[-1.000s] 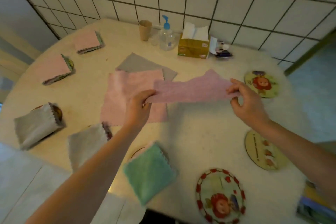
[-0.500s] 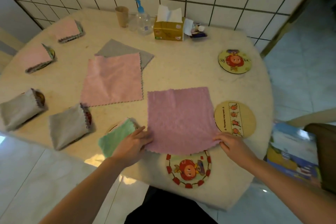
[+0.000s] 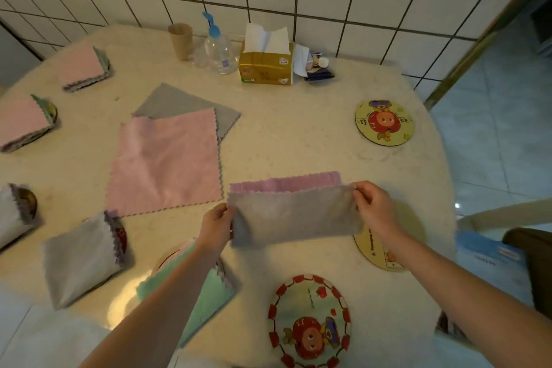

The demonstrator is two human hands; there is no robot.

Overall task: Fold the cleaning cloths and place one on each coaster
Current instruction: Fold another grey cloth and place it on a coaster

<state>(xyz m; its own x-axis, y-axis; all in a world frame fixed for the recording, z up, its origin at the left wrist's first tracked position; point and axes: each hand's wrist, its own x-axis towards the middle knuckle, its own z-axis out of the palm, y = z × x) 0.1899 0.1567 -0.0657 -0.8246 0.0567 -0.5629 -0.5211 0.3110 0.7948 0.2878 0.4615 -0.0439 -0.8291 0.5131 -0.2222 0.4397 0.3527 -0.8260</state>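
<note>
A cloth (image 3: 294,215), purple on one side and grey on the other, lies half folded on the round table (image 3: 298,140). Its near edge is lifted over toward the far edge, so the grey side faces up and a purple strip shows behind. My left hand (image 3: 216,225) pinches the left corner and my right hand (image 3: 375,209) pinches the right corner. A flat pink cloth (image 3: 165,163) lies over a grey cloth (image 3: 179,100) to the left. Bare coasters sit at the front (image 3: 309,321), under my right wrist (image 3: 378,255) and at the far right (image 3: 384,122).
Folded cloths rest on coasters along the left: two pink (image 3: 82,67) (image 3: 22,122), two grey (image 3: 79,257) (image 3: 10,213) and a green one (image 3: 206,293) under my left arm. A paper cup (image 3: 180,40), pump bottle (image 3: 218,49) and tissue box (image 3: 265,64) stand by the tiled wall.
The purple cloth went from held in the air to flat on the table. Both hands then lifted its near edge over toward the far edge, turning up the grey side.
</note>
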